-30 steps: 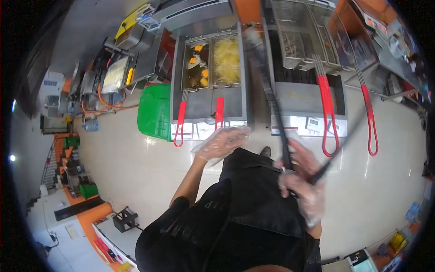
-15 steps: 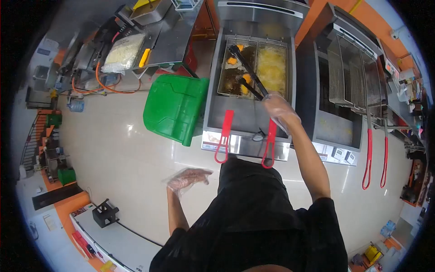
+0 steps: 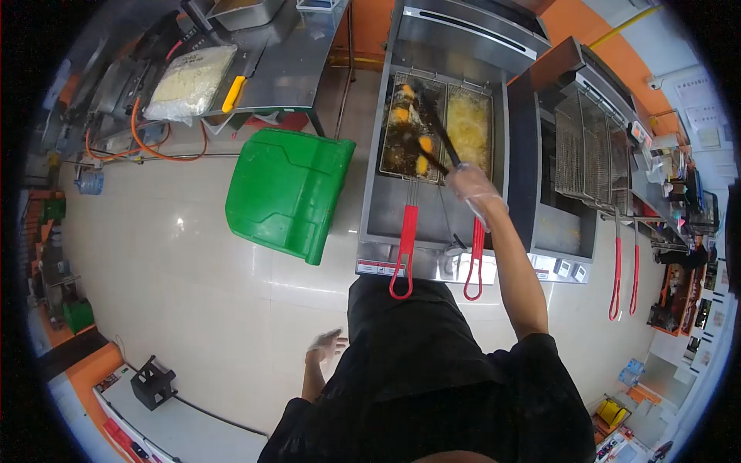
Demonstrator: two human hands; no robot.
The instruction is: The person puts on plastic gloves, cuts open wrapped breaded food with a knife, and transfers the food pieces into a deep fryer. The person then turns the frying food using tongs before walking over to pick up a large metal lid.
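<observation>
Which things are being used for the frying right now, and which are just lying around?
Used for the frying:
black tongs, held in the right hand
orange food pieces
left wire basket around them
fryer

Seemingly just lying around:
plastic bag on the metal table
yellow-handled tool
green plastic thing
black stand

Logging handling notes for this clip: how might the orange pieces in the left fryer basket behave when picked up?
The orange pieces sit in dark oil, so they are probably slippery. Small beside the tongs, they are likely light. Their rounded outlines suggest they could roll in a loose grip.
</observation>
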